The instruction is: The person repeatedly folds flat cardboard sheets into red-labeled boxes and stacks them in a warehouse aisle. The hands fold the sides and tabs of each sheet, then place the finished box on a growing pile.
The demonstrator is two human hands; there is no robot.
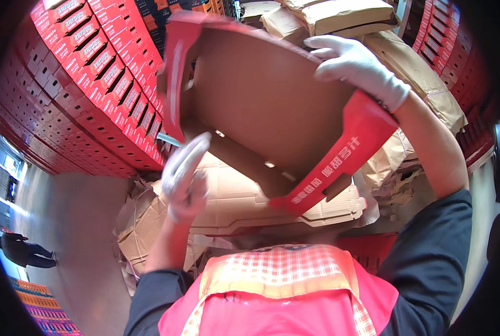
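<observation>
A red cardboard tray with a plain brown inside hangs tilted in front of me, its open face turned toward me and its edges smeared by motion. My right hand, in a white glove, is closed over the tray's upper right edge. My left hand, also white-gloved, is beside the tray's lower left edge, its fingers stretched out and thumb apart. Whether it touches the cardboard I cannot tell. Under the tray lies a stack of flat brown cardboard blanks.
Tall stacks of red cardboard trays rise on the left, with more red stacks at the far right. Brown paper-wrapped bundles are piled at the back and right. A person in dark clothes is on the floor area at far left.
</observation>
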